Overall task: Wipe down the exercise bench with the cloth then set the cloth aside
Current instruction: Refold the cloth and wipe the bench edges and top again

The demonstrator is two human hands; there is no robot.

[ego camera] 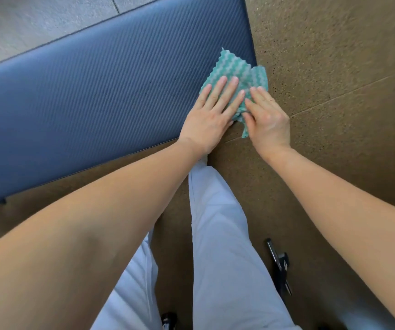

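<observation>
The speckled brown floor (334, 55) fills most of the room under them, with a grey slab of a different surface (37, 27) showing beyond the far edge of the bench. Across it, running from the left side toward the upper middle, lies the exercise bench (96, 98), a long dark blue pad with a fine diagonal ribbed weave. The person stands close against its near edge, pale blue trousers (222, 234) straight below, both bare forearms reaching forward.

At the right-hand end of the pad sits the cloth (236, 67), teal with pale wavy stripes and a zigzag edge. Most of it lies flat on the corner of the bench, while its right portion spills over the end and hangs above the floor.

The left hand (212, 115) is laid flat on the cloth, fingers spread and straight, palm pressing down on fabric and pad rather than closing around anything. The right hand (266, 117) is just beside it, touching the left fingertips' side, its fingers curled in and pinching the bunched lower right edge of the cloth, a strip of which dangles beneath the palm.

Down on the floor by the right leg lies a small black metal fitting (279, 265), too unclear to identify.
</observation>
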